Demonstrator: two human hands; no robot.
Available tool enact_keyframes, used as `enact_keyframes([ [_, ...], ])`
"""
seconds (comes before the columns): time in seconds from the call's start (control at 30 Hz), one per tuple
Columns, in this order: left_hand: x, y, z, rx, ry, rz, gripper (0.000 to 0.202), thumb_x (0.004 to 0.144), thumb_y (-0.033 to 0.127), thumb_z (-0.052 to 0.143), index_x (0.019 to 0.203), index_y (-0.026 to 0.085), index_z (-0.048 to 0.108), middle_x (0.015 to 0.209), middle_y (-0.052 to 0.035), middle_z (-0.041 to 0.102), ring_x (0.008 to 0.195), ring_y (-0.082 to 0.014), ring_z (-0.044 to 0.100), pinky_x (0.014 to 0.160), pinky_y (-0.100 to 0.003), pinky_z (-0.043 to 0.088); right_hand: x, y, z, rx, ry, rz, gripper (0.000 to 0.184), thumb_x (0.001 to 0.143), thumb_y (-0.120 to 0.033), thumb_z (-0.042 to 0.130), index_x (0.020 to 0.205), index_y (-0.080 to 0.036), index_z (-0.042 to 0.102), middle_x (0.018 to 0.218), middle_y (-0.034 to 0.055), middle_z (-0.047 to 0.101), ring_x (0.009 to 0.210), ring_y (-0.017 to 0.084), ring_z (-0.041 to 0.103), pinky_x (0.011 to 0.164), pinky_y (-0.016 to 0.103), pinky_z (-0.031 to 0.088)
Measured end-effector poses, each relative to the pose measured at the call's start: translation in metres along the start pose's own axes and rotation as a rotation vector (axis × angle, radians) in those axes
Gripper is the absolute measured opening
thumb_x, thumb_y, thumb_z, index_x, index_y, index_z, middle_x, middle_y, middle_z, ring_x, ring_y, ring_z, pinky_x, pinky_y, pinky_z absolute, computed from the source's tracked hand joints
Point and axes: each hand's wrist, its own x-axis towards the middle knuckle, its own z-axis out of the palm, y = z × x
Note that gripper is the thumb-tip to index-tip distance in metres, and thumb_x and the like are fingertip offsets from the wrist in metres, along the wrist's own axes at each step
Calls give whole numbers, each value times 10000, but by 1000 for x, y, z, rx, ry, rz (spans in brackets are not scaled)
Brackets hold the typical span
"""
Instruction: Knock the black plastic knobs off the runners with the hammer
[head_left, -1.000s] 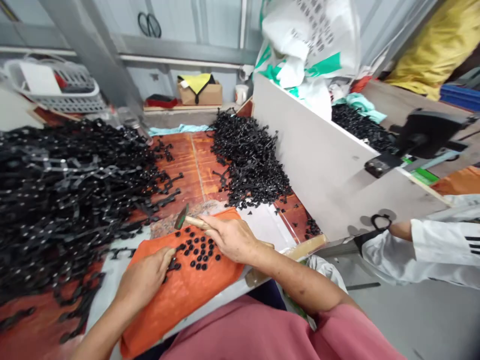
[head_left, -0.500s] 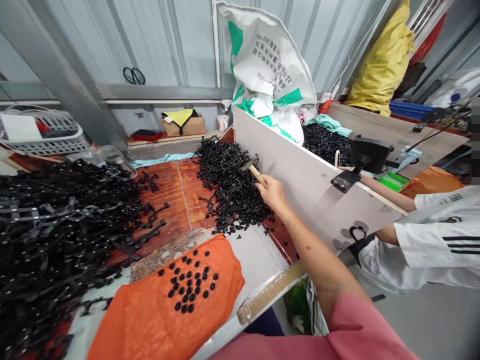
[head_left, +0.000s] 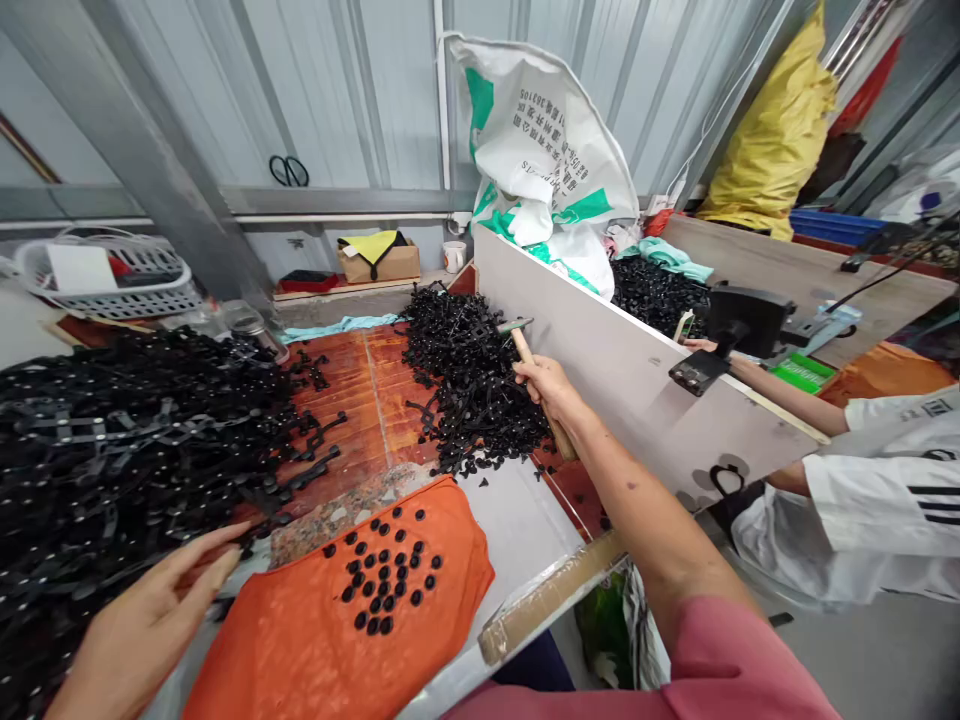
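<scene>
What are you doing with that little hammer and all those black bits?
The right hand holds a small hammer over the far pile of black plastic parts. The left hand reaches, fingers open, to the big black heap on the left. Small black caps lie on an orange cloth in front.

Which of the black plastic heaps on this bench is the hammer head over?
The middle heap, against the white divider board. The right hand holds the hammer above it; the far larger left heap lies by the left hand.
</scene>
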Motion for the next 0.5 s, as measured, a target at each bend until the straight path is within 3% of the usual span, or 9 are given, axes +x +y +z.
enact_keyframes([
  [0.13,-11,43,11,-223,-163,40,460,880,602,515,1123,301,763,1176,28,791,1085,-238,759,960,-328,607,5,8,-8,157,24,103,351,1007,-385,655,1282,-169,630,1226,90,670,1001,219,688,847,414,608],
  [0.27,-20,70,28,-264,-236,178,437,890,583,529,1090,297,792,1174,3,792,1089,-230,760,958,-307,603,4,15,-10,305,35,126,356,1004,-374,660,1294,-170,626,1252,95,662,1028,227,684,868,428,604],
  [0.4,-34,83,41,-253,-299,245,408,931,546,517,1092,301,801,1143,4,800,1044,-212,775,929,-285,614,-3,21,-3,461,49,80,279,1012,-368,652,1190,-152,652,1074,54,690,837,161,682,714,322,604],
  [0.5,-44,88,45,-252,-335,302,378,954,508,513,1091,307,802,1128,15,804,1021,-199,781,909,-276,622,-10,18,3,582,62,10,214,981,-362,678,984,-153,634,860,-4,682,515,63,521,459,190,454],
])
